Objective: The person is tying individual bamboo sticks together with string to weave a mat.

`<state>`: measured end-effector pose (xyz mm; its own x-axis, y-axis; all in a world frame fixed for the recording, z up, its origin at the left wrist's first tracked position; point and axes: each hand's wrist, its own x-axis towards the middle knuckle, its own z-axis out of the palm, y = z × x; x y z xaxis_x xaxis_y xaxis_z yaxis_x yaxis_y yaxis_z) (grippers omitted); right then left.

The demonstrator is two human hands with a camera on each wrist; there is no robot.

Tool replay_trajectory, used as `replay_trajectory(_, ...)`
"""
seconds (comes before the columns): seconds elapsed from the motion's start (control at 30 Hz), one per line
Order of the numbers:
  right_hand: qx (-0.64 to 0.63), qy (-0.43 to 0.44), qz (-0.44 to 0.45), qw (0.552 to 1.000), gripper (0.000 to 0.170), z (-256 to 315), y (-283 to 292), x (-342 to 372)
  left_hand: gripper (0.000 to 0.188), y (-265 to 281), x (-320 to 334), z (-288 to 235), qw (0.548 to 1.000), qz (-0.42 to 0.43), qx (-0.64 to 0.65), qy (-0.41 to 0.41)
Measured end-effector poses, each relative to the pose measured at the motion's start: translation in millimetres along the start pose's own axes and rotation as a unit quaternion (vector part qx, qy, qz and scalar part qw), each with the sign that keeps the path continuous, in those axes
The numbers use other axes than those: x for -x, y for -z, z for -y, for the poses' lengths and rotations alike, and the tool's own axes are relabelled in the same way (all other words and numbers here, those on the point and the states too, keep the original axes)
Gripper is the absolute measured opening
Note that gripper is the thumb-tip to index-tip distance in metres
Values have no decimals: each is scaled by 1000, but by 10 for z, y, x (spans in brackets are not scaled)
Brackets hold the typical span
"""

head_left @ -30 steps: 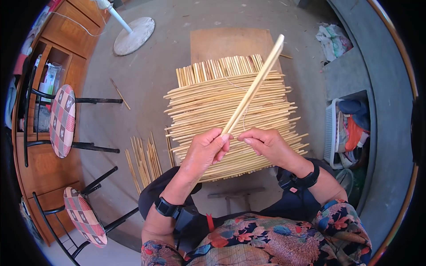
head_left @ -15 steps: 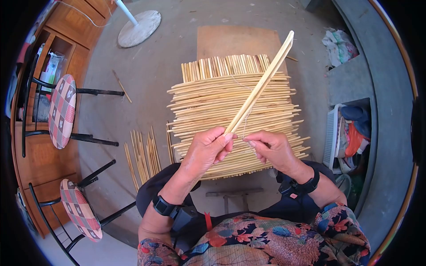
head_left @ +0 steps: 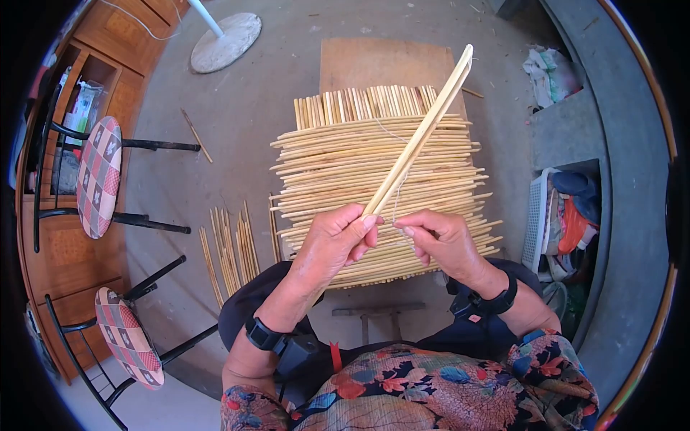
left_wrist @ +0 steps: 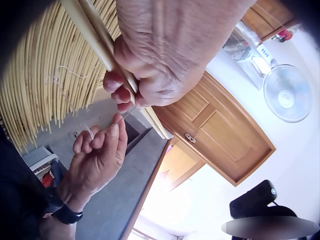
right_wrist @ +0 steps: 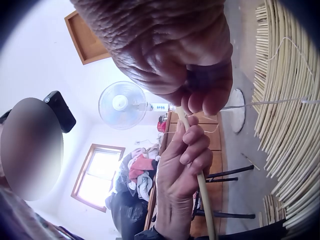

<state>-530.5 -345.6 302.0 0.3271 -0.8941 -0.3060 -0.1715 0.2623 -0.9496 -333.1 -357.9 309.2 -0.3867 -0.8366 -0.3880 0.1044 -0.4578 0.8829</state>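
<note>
My left hand (head_left: 334, 241) grips a pair of pale, peeled sticks (head_left: 424, 133), held side by side and slanting up to the right over a layer of similar sticks (head_left: 374, 194). Close beside it, my right hand (head_left: 445, 241) pinches a thin white thread (head_left: 399, 190) between thumb and forefinger. In the left wrist view a fine straight strand (left_wrist: 129, 113) runs from these fingertips to the sticks; whether it is a needle or taut thread, I cannot tell. Thread also loops below the right fingers and trails over the layer.
A brown board (head_left: 381, 61) lies under the far end of the layer. Loose sticks (head_left: 233, 251) lie on the floor at the left. Two chairs with checked seats (head_left: 100, 176) stand further left. At the right is a white basket (head_left: 534, 219) of clothes.
My right fingertips have come slightly nearer the left hand and bent more. The sticks keep nearly the same slant, still in the left hand. The head view has shifted a little.
</note>
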Motion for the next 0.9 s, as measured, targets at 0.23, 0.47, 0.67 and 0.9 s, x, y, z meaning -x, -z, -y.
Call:
replay_trajectory(0.23,-6,-7,3,1000,17,9,-10,1,20,-5,8,-1,1000,0,-4,-4)
replay_trajectory(0.47,-23,-6,6,1000,18,24,-50,6,21,-9,9,38,1000,10,-17,-8)
replay_trajectory(0.67,-27,-5,4,1000,19,-7,-67,-6,22,-5,18,49,1000,10,-14,-21)
replay_trajectory(0.9,-27,7,4,1000,18,2,-81,-12,22,9,34,47,1000,11,-5,-20)
